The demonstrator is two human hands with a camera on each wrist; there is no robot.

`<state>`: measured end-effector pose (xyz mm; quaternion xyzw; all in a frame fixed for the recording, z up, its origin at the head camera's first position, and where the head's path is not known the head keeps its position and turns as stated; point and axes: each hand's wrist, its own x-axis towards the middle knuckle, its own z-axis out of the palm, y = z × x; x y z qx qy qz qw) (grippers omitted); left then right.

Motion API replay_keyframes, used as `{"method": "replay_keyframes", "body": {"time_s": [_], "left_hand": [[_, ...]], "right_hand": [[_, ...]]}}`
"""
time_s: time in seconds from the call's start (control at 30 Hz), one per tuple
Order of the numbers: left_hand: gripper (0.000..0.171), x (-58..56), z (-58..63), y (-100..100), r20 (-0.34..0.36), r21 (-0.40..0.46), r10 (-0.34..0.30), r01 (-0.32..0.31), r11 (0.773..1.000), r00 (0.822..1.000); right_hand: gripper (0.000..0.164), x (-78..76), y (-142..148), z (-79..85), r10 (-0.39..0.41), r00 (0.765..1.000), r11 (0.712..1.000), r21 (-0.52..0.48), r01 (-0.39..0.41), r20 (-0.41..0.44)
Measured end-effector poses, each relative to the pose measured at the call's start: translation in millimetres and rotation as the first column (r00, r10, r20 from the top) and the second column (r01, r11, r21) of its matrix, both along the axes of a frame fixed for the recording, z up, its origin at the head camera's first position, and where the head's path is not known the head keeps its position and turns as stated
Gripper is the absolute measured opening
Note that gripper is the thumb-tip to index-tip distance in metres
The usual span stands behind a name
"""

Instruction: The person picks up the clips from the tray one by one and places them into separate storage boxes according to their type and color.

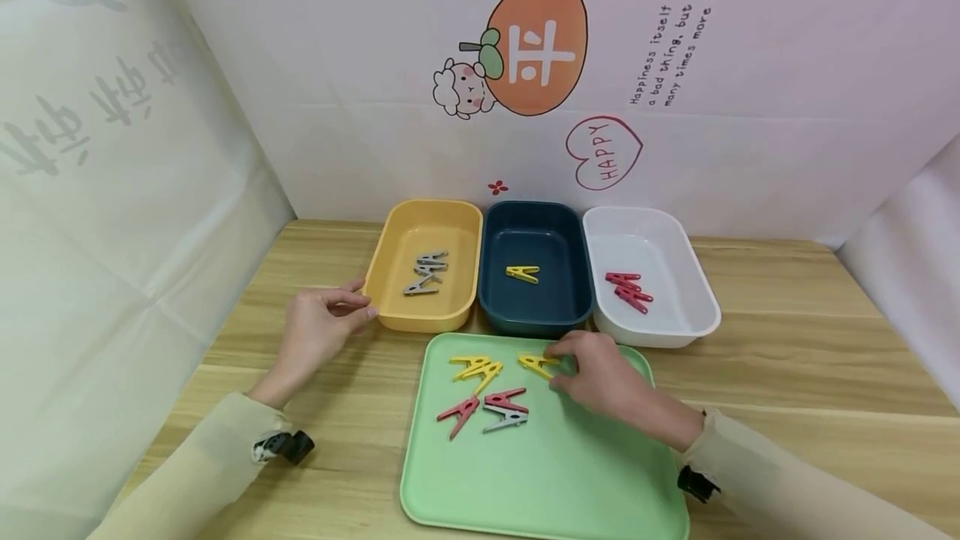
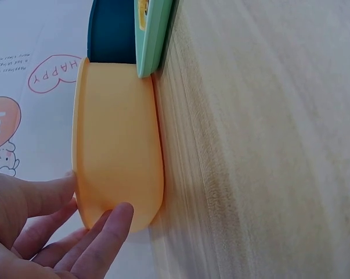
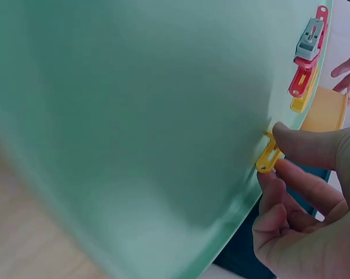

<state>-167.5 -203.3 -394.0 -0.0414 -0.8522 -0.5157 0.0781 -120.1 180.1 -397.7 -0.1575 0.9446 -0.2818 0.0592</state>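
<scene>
At the back edge of the green tray [image 1: 592, 473], my right hand [image 1: 606, 377] pinches a yellow clothespin [image 3: 267, 158] between thumb and fingertips. Two more yellow clothespins [image 1: 480, 370] lie left of it on the tray. Below them are two red clothespins [image 1: 459, 415] and a grey clothespin [image 1: 507, 419]. My left hand [image 1: 318, 332] touches the near left corner of the yellow bin [image 2: 119, 139], its fingers loosely extended. Several grey clothespins [image 1: 422, 285] lie in that bin.
A dark blue bin [image 1: 534, 325] in the middle contains one yellow clothespin [image 1: 522, 273]. To its right, a white bin [image 1: 678, 273] holds red clothespins [image 1: 632, 298]. The bins stand side by side against a printed backdrop [image 1: 360, 148], on a wooden table [image 1: 787, 340].
</scene>
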Motion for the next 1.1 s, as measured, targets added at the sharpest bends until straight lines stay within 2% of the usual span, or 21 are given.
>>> {"method": "replay_keyframes", "body": {"time_s": [0.17,0.3,0.67,1.1], "left_hand": [[0.017,-0.3,1.4,1,-0.003,0.001,-0.003,0.003,1.000,1.000],[0.018,-1.2,3.0,1,-0.010,0.006,-0.005,0.005,1.000,1.000],[0.016,0.7,-0.2,0,-0.006,0.011,-0.006,0.006,1.000,1.000],[0.015,-0.7,-0.3,0,-0.025,-0.017,0.000,0.000,1.000,1.000]], "right_hand": [[0.034,7.2,11,3.8,0.000,1.000,1.000,-0.010,0.000,0.028],[0.038,9.7,16,4.4,-0.004,1.000,1.000,-0.016,0.005,0.013],[0.031,10.9,21,1.6,0.017,1.000,1.000,-0.012,-0.017,-0.008],[0.033,21.4,41,-0.1,0.009,1.000,1.000,-0.025,-0.009,-0.001]]}}
